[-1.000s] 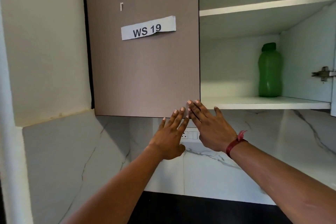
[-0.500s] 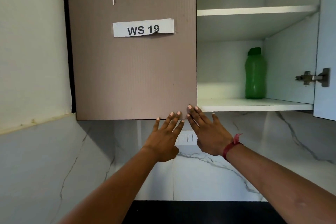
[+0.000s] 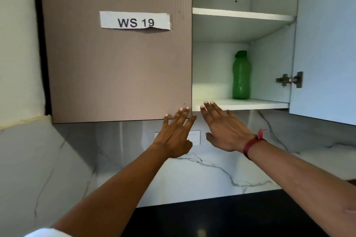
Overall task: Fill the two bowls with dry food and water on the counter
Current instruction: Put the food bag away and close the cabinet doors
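Observation:
A green plastic bottle (image 3: 241, 75) stands upright at the back right of the lower shelf (image 3: 250, 104) in the open wall cabinet. My left hand (image 3: 176, 132) reaches up with straight fingers, its tips at the bottom right corner of the closed brown cabinet door (image 3: 119, 67). My right hand (image 3: 224, 128), a red band on its wrist, is raised beside it with fingers straight, the tips at the front edge of the lower shelf. Both hands hold nothing. No bowls or dry food are in view.
The right cabinet door (image 3: 325, 44) hangs open, its hinge (image 3: 290, 80) showing. An upper shelf (image 3: 242, 14) holds nothing visible. A paper label "WS 19" (image 3: 134, 21) is taped to the closed door. Marble backsplash with a white switch plate (image 3: 194, 137) lies behind the hands; dark counter (image 3: 212, 217) below.
The view has shifted, so the cabinet sits further left and more of the open door shows. My right hand has moved right and up to the shelf edge, away from my left hand.

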